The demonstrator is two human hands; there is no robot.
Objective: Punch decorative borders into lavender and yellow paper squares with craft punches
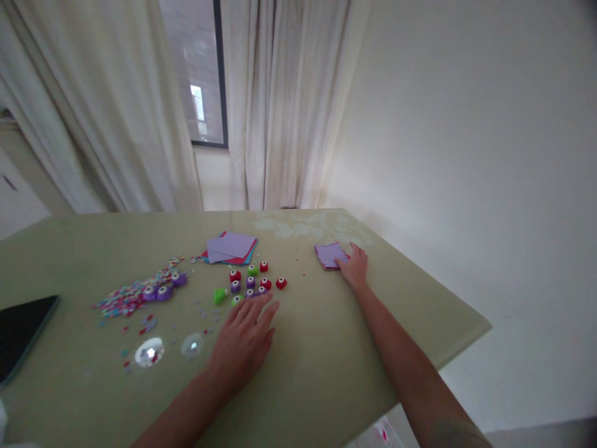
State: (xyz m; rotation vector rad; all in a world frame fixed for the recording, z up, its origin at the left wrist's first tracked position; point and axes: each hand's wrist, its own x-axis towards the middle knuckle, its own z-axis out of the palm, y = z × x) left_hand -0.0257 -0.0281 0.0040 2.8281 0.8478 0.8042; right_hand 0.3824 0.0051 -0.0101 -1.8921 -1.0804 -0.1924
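My left hand (pixel 245 339) lies flat and open on the green table (pixel 326 373), its fingertips just short of a cluster of small red, purple and green paper punches (pixel 254 283). Far out to the right, my right hand (pixel 355 267) rests its fingers on the edge of a small stack of purple and pink paper squares (pixel 330 255); nothing is gripped. A bigger stack of coloured paper sheets (pixel 231 247) lies behind the punches.
A heap of paper confetti (pixel 133 294) with purple punches (pixel 163 291) spreads at the left. Two shiny round discs (pixel 149 353) lie near my left arm. A dark tablet (pixel 21 333) sits at the left edge. Curtains and a window stand behind; the table's right edge drops off.
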